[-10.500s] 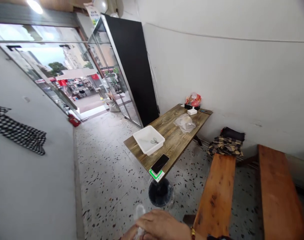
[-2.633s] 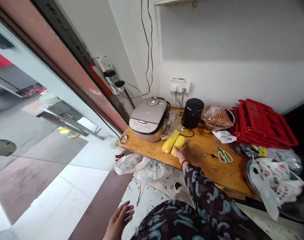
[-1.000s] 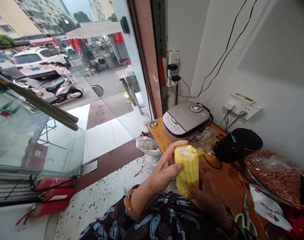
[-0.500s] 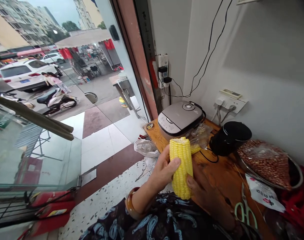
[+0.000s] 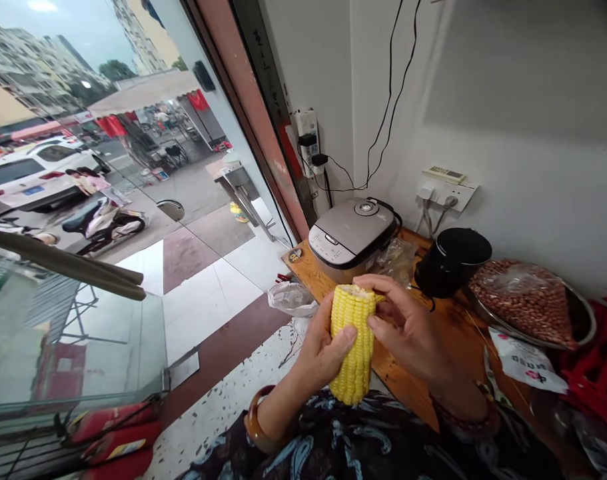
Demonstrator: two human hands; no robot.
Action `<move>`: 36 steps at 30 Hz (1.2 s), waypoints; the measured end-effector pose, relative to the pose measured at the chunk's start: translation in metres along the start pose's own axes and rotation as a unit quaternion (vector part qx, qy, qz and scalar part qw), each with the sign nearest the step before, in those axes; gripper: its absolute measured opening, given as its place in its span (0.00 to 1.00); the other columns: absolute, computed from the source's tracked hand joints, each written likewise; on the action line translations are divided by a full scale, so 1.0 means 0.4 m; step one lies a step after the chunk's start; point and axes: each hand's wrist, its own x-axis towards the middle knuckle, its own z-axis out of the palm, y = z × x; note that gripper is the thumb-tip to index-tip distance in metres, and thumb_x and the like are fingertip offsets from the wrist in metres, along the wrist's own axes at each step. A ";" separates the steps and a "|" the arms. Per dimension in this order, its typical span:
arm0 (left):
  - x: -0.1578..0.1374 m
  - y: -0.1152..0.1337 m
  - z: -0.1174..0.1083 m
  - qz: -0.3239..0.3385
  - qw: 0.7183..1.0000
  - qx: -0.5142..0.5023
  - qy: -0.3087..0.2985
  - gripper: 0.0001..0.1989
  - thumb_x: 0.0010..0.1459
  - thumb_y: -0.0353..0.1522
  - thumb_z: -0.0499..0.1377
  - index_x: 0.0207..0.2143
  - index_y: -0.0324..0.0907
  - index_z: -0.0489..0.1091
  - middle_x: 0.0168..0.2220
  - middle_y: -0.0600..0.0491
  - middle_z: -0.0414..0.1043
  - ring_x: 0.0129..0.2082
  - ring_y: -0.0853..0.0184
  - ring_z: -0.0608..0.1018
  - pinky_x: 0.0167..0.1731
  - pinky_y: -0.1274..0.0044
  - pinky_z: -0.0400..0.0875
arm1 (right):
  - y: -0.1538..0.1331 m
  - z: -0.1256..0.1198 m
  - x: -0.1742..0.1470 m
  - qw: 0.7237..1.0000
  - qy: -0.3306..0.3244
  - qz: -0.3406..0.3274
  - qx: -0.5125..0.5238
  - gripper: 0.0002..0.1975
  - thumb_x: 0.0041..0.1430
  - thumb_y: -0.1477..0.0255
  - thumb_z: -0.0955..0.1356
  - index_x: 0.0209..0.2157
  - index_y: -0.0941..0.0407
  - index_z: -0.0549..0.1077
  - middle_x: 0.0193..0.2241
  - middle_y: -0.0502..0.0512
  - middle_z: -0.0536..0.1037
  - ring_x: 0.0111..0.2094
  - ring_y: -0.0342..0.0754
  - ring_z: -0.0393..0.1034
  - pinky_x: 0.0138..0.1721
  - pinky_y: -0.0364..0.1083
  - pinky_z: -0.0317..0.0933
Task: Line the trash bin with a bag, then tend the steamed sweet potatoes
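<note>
A yellow corn cob [image 5: 352,353] stands nearly upright in front of my body, its broken pale end facing up. My left hand [image 5: 326,343] is wrapped round its left side, with the thumb lying across the kernels. At the upper right of the cob is my right hand [image 5: 408,327]. Its index finger bends over the top rim and its thumb presses the kernels just below, pinching the cob's upper edge. The other right fingers are partly hidden behind the cob.
A rice cooker [image 5: 353,230] sits on the wooden table [image 5: 406,380], beside a black container [image 5: 450,263]. Further right are a metal bowl of peanuts [image 5: 523,303], a white packet [image 5: 528,360] and partly hidden scissors [image 5: 494,381]. A plastic bag [image 5: 290,299] is by the table's left edge.
My right hand has risen from the cob's lower right side to its top edge. The left hand keeps its hold. The view has shifted slightly right.
</note>
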 end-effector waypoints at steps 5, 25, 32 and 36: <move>0.004 0.003 -0.012 0.019 0.998 0.061 -0.001 0.33 0.55 0.50 0.56 0.57 0.40 0.59 0.54 0.42 0.67 0.52 0.53 0.70 0.54 0.62 0.62 | -0.004 0.000 0.007 1.000 -0.007 -0.001 -0.018 0.24 0.50 0.81 0.64 0.49 0.50 0.68 0.52 0.55 0.70 0.51 0.50 0.68 0.49 0.49 0.68; -0.003 0.006 -0.033 0.056 0.995 0.073 -0.037 0.31 0.57 0.48 0.56 0.58 0.43 0.58 0.53 0.45 0.69 0.51 0.55 0.71 0.50 0.66 0.64 | -0.013 -0.016 0.007 0.997 -0.056 0.028 0.040 0.21 0.56 0.78 0.63 0.51 0.49 0.67 0.51 0.54 0.71 0.51 0.49 0.68 0.50 0.49 0.67; -0.017 0.009 -0.038 0.071 0.991 0.114 -0.023 0.30 0.55 0.47 0.58 0.56 0.43 0.59 0.51 0.46 0.69 0.48 0.57 0.71 0.49 0.68 0.64 | -0.026 -0.033 0.012 0.997 -0.064 -0.035 -0.003 0.11 0.58 0.76 0.65 0.38 0.49 0.74 0.48 0.53 0.72 0.52 0.49 0.67 0.49 0.48 0.65; -0.024 0.011 -0.037 0.068 0.991 0.110 -0.019 0.31 0.55 0.47 0.58 0.57 0.43 0.59 0.50 0.46 0.69 0.48 0.57 0.71 0.48 0.68 0.65 | -0.031 -0.023 0.010 0.997 -0.070 -0.028 0.003 0.09 0.55 0.79 0.65 0.34 0.51 0.73 0.45 0.53 0.73 0.48 0.47 0.69 0.44 0.46 0.67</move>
